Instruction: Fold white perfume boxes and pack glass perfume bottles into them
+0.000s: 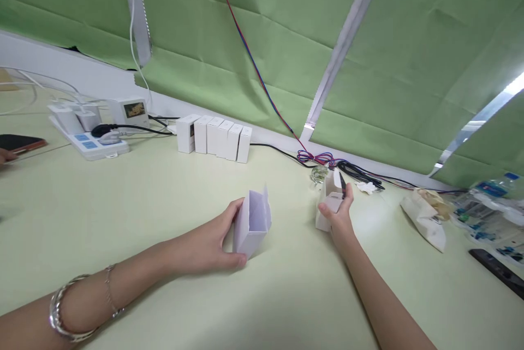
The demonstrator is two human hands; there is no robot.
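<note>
My left hand (213,241) is closed around an open white carton (252,224) that stands on the pale green table (143,213) with its top flaps up. My right hand (339,216) grips a small white object with a black part (333,197), held just above the table to the right of the carton. What the white object is exactly, I cannot tell. A silver bracelet (67,312) sits on my left wrist.
A row of several small white boxes (215,137) stands at the back by the wall. A power strip with chargers (88,131) lies at far left, cables (352,170) at the back centre, a paper bag (426,213) and water bottles (491,202) on the right. Another person's fingertip (5,156) shows at the left edge.
</note>
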